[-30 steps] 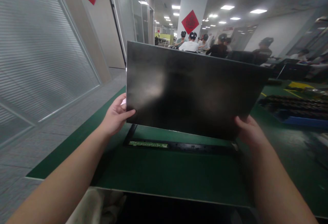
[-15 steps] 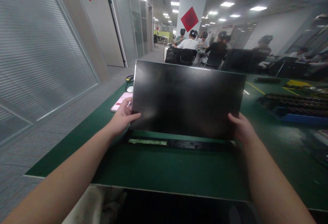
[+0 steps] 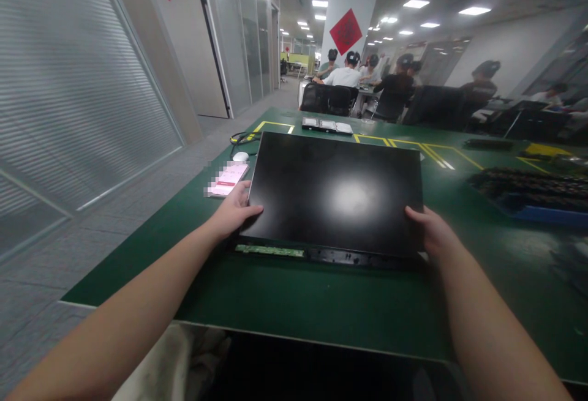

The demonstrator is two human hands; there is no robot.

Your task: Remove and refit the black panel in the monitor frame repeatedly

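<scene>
A flat black screen panel (image 3: 303, 187) with a thin light edge leans back over the green table (image 3: 312, 303). Its left side is gripped by my left hand (image 3: 237, 210), thumb on the dark front and fingers behind. My right hand (image 3: 432, 229) clasps the right side in the same way. Just below the panel's lower edge lies a long black strip (image 3: 349, 258), and a green circuit board (image 3: 271, 250) runs along its left part. What lies behind the panel is hidden.
Left of the panel are a phone (image 3: 228, 179), a white mouse (image 3: 241, 157) and a black cable (image 3: 243, 138). Small boxed parts (image 3: 327, 125) sit beyond it. A blue tray (image 3: 542, 210) with dark parts stands at the right. Several people sit farther back.
The panel's top edge has come down and tilted farther back, uncovering the parts and yellow tape lines behind it. Both hands keep their hold. The view has shifted slightly.
</scene>
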